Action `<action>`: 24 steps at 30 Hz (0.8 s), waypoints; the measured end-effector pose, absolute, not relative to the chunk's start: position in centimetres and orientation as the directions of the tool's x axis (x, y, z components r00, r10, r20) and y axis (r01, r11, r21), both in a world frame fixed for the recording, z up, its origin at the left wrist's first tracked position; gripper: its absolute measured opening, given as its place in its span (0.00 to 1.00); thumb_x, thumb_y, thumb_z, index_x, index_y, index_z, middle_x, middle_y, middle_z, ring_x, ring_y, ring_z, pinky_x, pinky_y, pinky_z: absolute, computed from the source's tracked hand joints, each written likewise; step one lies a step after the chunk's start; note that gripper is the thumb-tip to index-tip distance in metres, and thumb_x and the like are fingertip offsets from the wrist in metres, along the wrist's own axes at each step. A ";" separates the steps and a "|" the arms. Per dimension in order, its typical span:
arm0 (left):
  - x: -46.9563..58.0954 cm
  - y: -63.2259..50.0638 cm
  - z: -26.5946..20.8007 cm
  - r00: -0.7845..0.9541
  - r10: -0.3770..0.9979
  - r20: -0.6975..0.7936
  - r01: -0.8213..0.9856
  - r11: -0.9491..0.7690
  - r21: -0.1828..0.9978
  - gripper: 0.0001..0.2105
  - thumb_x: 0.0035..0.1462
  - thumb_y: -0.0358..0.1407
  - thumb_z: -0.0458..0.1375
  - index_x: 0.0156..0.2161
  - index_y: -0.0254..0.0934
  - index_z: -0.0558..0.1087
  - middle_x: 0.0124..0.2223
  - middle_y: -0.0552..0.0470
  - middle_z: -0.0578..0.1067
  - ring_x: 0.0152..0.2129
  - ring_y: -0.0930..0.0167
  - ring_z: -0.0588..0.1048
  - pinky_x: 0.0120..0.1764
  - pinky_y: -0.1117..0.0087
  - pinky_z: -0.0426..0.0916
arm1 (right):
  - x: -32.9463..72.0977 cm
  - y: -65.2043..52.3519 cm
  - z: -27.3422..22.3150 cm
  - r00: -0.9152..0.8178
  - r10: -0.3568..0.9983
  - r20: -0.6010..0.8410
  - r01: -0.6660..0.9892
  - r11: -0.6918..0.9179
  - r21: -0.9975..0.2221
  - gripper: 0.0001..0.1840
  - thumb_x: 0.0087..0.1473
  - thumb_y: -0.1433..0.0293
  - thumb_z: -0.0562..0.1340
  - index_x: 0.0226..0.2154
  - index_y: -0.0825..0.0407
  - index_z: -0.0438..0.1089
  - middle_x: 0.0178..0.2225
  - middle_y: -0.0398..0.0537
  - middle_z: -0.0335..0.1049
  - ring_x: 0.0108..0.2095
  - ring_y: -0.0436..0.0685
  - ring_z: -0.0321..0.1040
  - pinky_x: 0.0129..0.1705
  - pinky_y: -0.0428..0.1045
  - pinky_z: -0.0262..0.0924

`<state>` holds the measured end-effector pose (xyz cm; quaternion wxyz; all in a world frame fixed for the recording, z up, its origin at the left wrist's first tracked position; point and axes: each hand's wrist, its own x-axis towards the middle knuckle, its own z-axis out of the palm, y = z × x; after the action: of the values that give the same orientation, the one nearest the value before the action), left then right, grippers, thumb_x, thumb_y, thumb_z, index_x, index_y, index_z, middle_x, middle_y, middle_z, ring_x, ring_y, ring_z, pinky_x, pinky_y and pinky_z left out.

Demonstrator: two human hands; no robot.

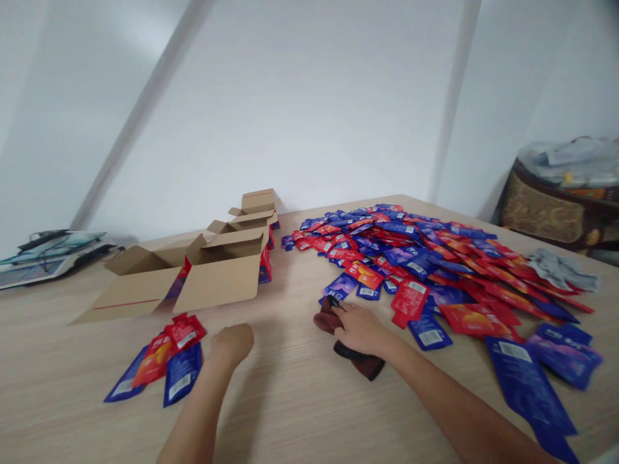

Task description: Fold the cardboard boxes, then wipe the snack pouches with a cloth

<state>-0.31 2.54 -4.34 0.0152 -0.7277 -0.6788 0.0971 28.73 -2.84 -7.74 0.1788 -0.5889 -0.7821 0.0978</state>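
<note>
Brown cloth (329, 322) pokes out either side of the right grip (362, 330) clutching it; left grip (232, 343): can't tell.

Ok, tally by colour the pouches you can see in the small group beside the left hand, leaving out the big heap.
Red pouches: 2
Blue pouches: 2
Total in view: 4
</note>
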 end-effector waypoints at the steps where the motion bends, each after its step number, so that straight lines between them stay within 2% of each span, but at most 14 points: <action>1: 1.2 2.3 -4.7 0.113 0.984 -0.137 0.981 -0.133 -0.142 0.17 0.53 0.28 0.44 0.40 0.29 0.74 0.41 0.33 0.76 0.41 0.59 0.74 0.44 0.57 0.65 | 28.3 -3.2 -7.6 -0.309 0.934 0.181 0.847 0.356 -0.395 0.27 0.47 0.68 0.54 0.52 0.54 0.65 0.52 0.56 0.64 0.50 0.62 0.61 0.50 0.54 0.55; 4: 5.1 1.7 -6.2 0.364 0.931 -0.037 0.931 -0.364 0.010 0.21 0.55 0.27 0.42 0.53 0.29 0.66 0.53 0.37 0.69 0.51 0.65 0.68 0.52 0.63 0.60 | 27.7 -3.9 -7.4 -0.540 0.824 0.173 0.598 0.520 -0.610 0.24 0.42 0.73 0.55 0.45 0.50 0.70 0.47 0.48 0.69 0.46 0.58 0.65 0.46 0.49 0.58; 6: 6.6 1.5 -7.4 0.496 0.866 0.053 0.859 -0.499 0.111 0.24 0.56 0.28 0.42 0.59 0.31 0.57 0.61 0.41 0.60 0.57 0.69 0.60 0.56 0.66 0.55 | 28.0 -3.9 -7.6 -0.614 0.780 0.121 0.421 0.453 -0.786 0.19 0.41 0.75 0.55 0.37 0.50 0.72 0.38 0.43 0.73 0.37 0.55 0.67 0.38 0.46 0.60; 9: 7.1 1.5 -9.0 0.601 0.796 0.073 0.780 -0.604 0.162 0.26 0.57 0.32 0.46 0.62 0.35 0.52 0.64 0.45 0.53 0.60 0.68 0.52 0.59 0.61 0.49 | 29.1 -2.9 -8.1 -0.542 0.836 0.089 0.313 0.299 -0.902 0.10 0.41 0.74 0.54 0.27 0.53 0.70 0.25 0.40 0.69 0.27 0.52 0.64 0.29 0.45 0.58; 11: 7.1 1.4 -9.6 0.617 0.785 0.058 0.771 -0.618 0.152 0.25 0.59 0.35 0.44 0.62 0.38 0.52 0.64 0.47 0.53 0.61 0.66 0.48 0.59 0.57 0.46 | 29.9 -2.0 -8.1 -0.349 0.920 0.180 0.293 0.289 -0.911 0.09 0.43 0.73 0.53 0.26 0.54 0.68 0.24 0.40 0.67 0.28 0.52 0.64 0.31 0.45 0.59; 13: 7.4 1.0 -9.6 0.612 0.790 0.036 0.781 -0.611 0.133 0.23 0.61 0.37 0.40 0.62 0.39 0.53 0.64 0.47 0.53 0.61 0.66 0.48 0.59 0.55 0.45 | 30.2 -1.5 -7.9 -0.087 0.941 0.327 0.323 0.337 -0.885 0.13 0.45 0.72 0.52 0.33 0.53 0.69 0.31 0.43 0.70 0.34 0.54 0.65 0.38 0.48 0.60; 15: 8.4 0.0 -9.4 0.612 0.790 0.015 0.785 -0.611 0.101 0.24 0.62 0.40 0.39 0.62 0.37 0.53 0.64 0.45 0.52 0.61 0.65 0.48 0.59 0.53 0.45 | 29.9 -1.5 -7.8 0.061 0.881 0.470 0.452 0.395 -0.799 0.20 0.46 0.72 0.52 0.43 0.51 0.68 0.45 0.48 0.67 0.46 0.57 0.62 0.49 0.52 0.56; 17: 9.9 -1.3 -9.1 0.613 0.790 0.009 0.789 -0.612 0.055 0.24 0.61 0.41 0.42 0.61 0.34 0.56 0.63 0.41 0.55 0.61 0.61 0.50 0.58 0.51 0.45 | 29.0 -2.1 -8.0 0.000 0.845 0.535 0.608 0.425 -0.671 0.25 0.46 0.73 0.53 0.49 0.49 0.65 0.56 0.48 0.57 0.54 0.58 0.55 0.55 0.54 0.50; 19: 11.5 -2.6 -9.0 0.614 0.789 0.004 0.789 -0.614 0.015 0.23 0.59 0.38 0.45 0.58 0.32 0.62 0.59 0.36 0.62 0.58 0.56 0.55 0.57 0.48 0.45 | 27.8 -2.6 -8.5 -0.164 0.855 0.491 0.717 0.446 -0.536 0.26 0.46 0.74 0.55 0.50 0.46 0.66 0.59 0.45 0.52 0.56 0.59 0.51 0.57 0.55 0.47; 21: 12.7 -3.6 -9.1 0.615 0.788 -0.007 0.788 -0.615 -0.015 0.21 0.59 0.35 0.46 0.55 0.29 0.65 0.53 0.33 0.68 0.55 0.54 0.61 0.56 0.48 0.48 | 26.8 -2.8 -9.2 -0.277 0.876 0.396 0.782 0.445 -0.436 0.24 0.47 0.74 0.55 0.48 0.44 0.68 0.59 0.43 0.53 0.55 0.60 0.51 0.56 0.57 0.48; 24: 13.3 -4.0 -9.6 0.589 0.808 -0.001 0.807 -0.588 -0.062 0.20 0.58 0.36 0.47 0.54 0.28 0.67 0.52 0.32 0.69 0.52 0.54 0.64 0.54 0.49 0.53 | 26.9 -1.8 -9.8 -0.246 0.913 0.327 0.863 0.359 -0.354 0.22 0.49 0.74 0.54 0.46 0.43 0.69 0.58 0.42 0.54 0.53 0.60 0.52 0.54 0.58 0.49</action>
<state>13.35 -3.98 -9.56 0.0272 -0.8909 -0.4531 0.0145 26.90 -1.77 -9.76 0.2436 -0.5637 -0.7876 0.0506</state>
